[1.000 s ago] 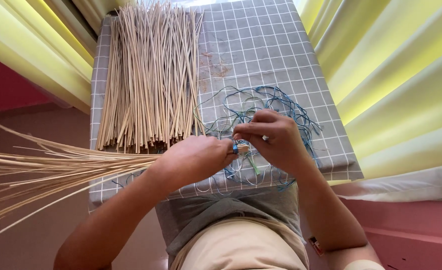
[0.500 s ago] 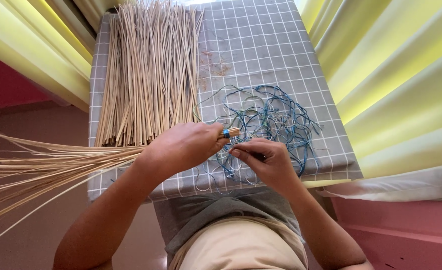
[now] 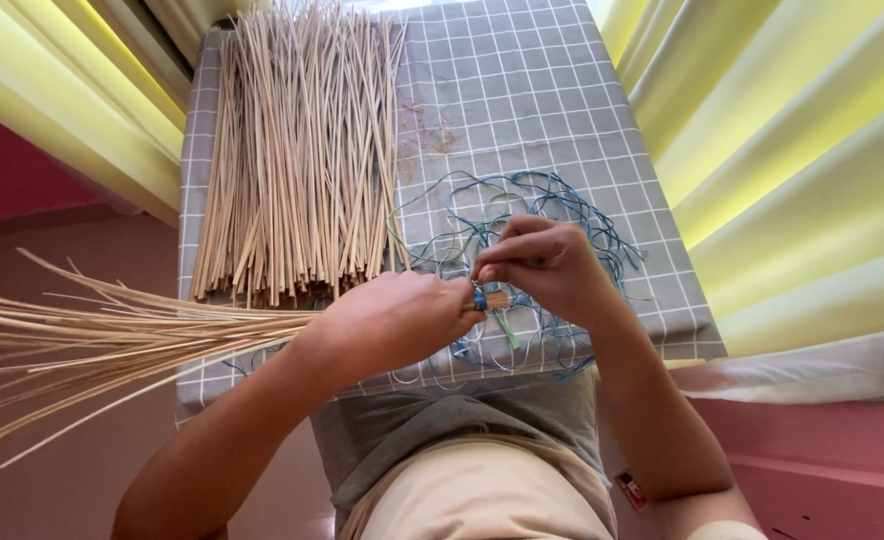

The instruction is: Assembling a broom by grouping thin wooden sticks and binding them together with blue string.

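My left hand [image 3: 392,320] grips a bundle of thin pale sticks [image 3: 112,340] near one end; the long ends fan out to the left past the table edge. The short end of the bundle pokes out to the right of my fist, wrapped with blue string [image 3: 480,298]. My right hand [image 3: 547,265] is pinched on that string right at the wrapped end. A green strand [image 3: 507,328] hangs below the wrap. Behind my hands lies a tangle of blue and green strings [image 3: 552,215] on the table.
A large pile of loose sticks [image 3: 297,150] lies lengthwise on the left half of the small table, covered with a grey checked cloth [image 3: 522,90]. Yellow curtains [image 3: 792,150] hang on both sides. The floor below is pinkish.
My right hand moved from low in front of the bundle end back up over it, pulling the string around. The left hand and bundle stayed nearly still.
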